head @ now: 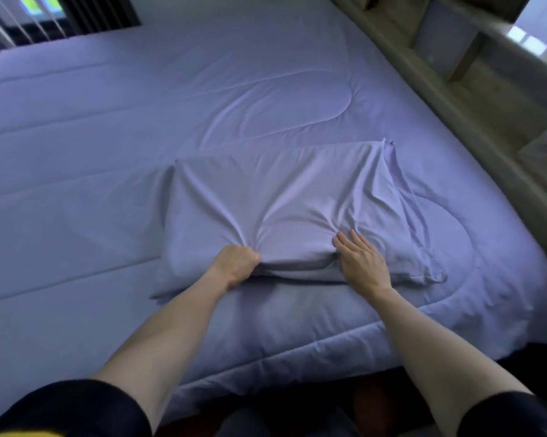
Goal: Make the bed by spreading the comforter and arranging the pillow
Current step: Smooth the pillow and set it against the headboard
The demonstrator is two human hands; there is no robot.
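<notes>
A lavender comforter (pixel 114 159) lies spread flat over the whole bed. On it, near the front edge, rests a pillow (pixel 275 190) in a matching lavender case, its loose open end toward the right. My left hand (pixel 237 263) is closed in a fist on the pillow's near edge, bunching the fabric into creases. My right hand (pixel 362 260) lies on the same edge further right, fingers extended on top and the thumb tucked under the pillow.
A beige headboard unit with open shelves (pixel 448 55) runs along the bed's right side. White vertical bars and a dark curtain (pixel 86 11) stand beyond the far left corner. Dark floor (pixel 376 402) shows below the bed's front edge.
</notes>
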